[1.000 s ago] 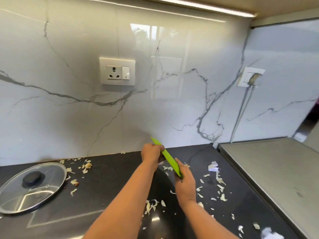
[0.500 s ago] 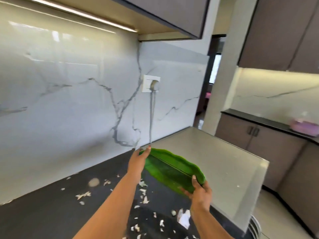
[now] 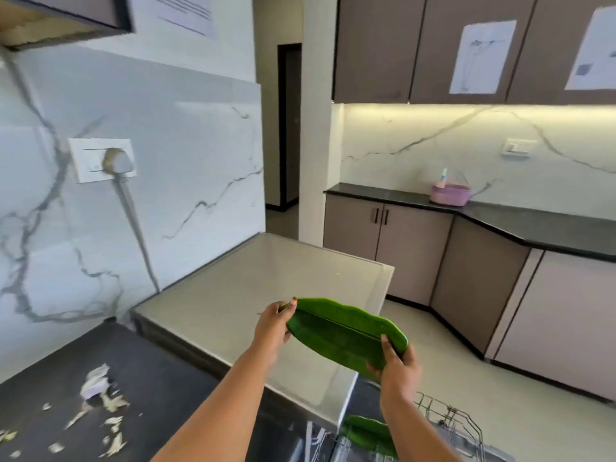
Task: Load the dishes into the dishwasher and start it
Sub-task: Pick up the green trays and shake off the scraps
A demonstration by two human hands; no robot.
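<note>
A green leaf-shaped plate hangs in the air over the corner of the steel-topped dishwasher. My left hand pinches its far left end, thumb on the rim. My right hand grips its near right end, thumb on top and fingers underneath. Below, at the bottom right, the pulled-out wire rack shows, with another green plate standing in it, partly hidden by my right forearm.
The black counter at the lower left is strewn with white vegetable peels. A plugged-in wall socket has its cable running down the marble wall. Across the tiled floor stand cabinets and a counter with a pink basin.
The view has swung right from the counter and lid to the dishwasher and far cabinets. Both hands carried the green plate rightward, tilting it from on edge to nearly flat, over the dishwasher's corner.
</note>
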